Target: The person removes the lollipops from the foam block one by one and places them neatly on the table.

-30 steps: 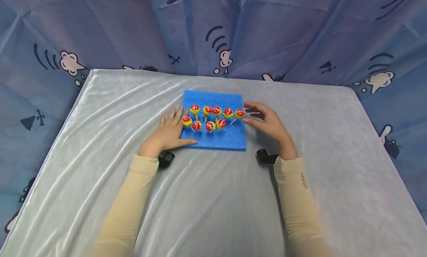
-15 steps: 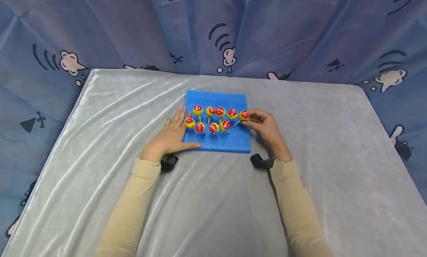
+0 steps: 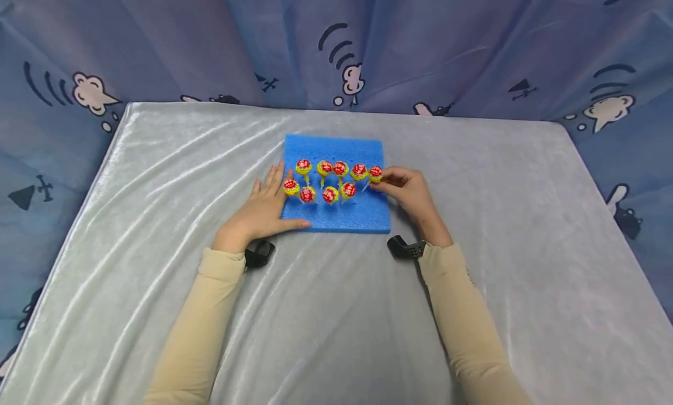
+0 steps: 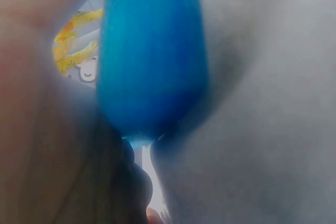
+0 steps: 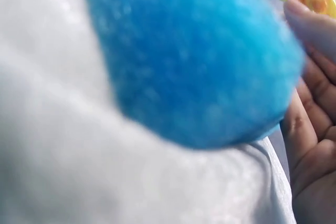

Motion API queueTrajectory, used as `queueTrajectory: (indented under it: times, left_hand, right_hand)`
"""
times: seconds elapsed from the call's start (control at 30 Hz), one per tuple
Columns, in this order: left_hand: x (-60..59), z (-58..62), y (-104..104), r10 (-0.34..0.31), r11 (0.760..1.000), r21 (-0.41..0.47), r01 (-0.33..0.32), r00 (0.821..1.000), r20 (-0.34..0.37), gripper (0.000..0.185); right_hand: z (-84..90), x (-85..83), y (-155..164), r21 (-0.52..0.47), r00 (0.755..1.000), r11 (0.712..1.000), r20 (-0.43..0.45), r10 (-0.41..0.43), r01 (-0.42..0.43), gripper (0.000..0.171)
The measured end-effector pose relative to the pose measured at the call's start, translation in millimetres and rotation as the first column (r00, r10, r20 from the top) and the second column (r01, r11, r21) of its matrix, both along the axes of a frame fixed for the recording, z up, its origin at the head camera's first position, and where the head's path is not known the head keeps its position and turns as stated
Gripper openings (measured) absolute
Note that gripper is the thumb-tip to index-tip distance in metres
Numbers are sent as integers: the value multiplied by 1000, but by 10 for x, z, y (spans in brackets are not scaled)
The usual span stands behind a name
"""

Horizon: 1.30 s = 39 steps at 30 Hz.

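Note:
Several lollipops (image 3: 340,169) in red and yellow wrappers stand in two rows on a blue foam block (image 3: 342,221), their sticks pointing down into it. My left hand (image 3: 255,215) rests along the block's left edge, fingers spread and thumb reaching over the near left corner. At the right edge, my right hand (image 3: 412,194) pinches the stick of the rightmost lollipop (image 3: 375,173), just under its head. That lollipop leans to the right. The foam block (image 5: 199,61) fills much of the right wrist view, with the right hand's fingers beside it.
A pale, shiny cloth (image 3: 326,311) with creases covers the table under the block. Behind it hangs a blue patterned curtain (image 3: 294,48). Black wrist-worn devices (image 3: 259,253) sit at the inner side of both wrists.
My right hand has moved left from beside the block, and its fingers have come together on the rightmost lollipop's stick. My left hand has stayed on the left edge. The head view has shifted slightly.

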<state>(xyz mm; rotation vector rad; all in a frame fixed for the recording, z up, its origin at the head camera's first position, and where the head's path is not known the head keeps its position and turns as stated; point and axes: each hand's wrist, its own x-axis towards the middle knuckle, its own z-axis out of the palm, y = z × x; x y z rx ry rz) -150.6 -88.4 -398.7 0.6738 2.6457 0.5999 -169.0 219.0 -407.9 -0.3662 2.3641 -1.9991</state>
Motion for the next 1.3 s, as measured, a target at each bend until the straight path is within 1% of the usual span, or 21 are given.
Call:
queueTrajectory:
  times: [0.1,0.2,0.3,0.53,0.6,0.73,0.83,0.97,1.03,1.13,1.17,1.2,1.3]
  left_hand:
    - [-2,-12,-10,6,1000,-7,-6,1000,3,112]
    - [-4,-15,-9,8,1000,-6,-8,1000,2,112]
    - [-2,-10,-1,8,1000,-5,-8,1000,1,112]
    - [-1,33,11,9,1000,-2,-9,1000,-8,112]
    - [-4,43,9,9,1000,-7,-9,1000,-9,113]
    - [-1,45,12,5,1000,-9,-5,1000,-6,113]
    - [8,37,15,6,1000,-10,-6,1000,-2,113]
    - [11,36,19,7,1000,-2,-7,1000,4,113]
    - [11,35,21,8,1000,4,-8,1000,3,113]
    - [15,31,17,11,1000,8,-11,1000,3,113]
    - [16,28,15,11,1000,8,-11,1000,2,113]
    - [17,26,12,11,1000,8,-11,1000,2,113]
    - [17,21,8,9,1000,7,-9,1000,1,114]
  right_hand:
    - [-5,2,-19,15,1000,1000,-1,-15,15,17]
    - [-7,2,-33,3,999,999,-4,-51,51,20]
    - [-3,2,-43,-50,997,996,2,-76,76,20]
    - [17,-5,-66,-176,996,981,-16,-86,82,24]
    - [10,-9,-72,-234,994,967,-23,-106,97,22]
    - [-17,-24,-47,-362,987,920,-9,-161,147,18]
    - [-18,-21,-13,-407,983,896,36,-179,178,20]
    - [-1,-24,41,-444,983,877,91,-158,182,24]
    - [11,-28,84,-448,983,875,112,-146,181,23]
    - [29,-31,170,-431,978,883,171,-119,183,22]
    - [34,-31,206,-417,975,890,195,-107,181,23]
    - [38,-32,243,-398,970,899,221,-98,182,23]
    - [45,-38,359,-366,950,914,307,-57,173,24]
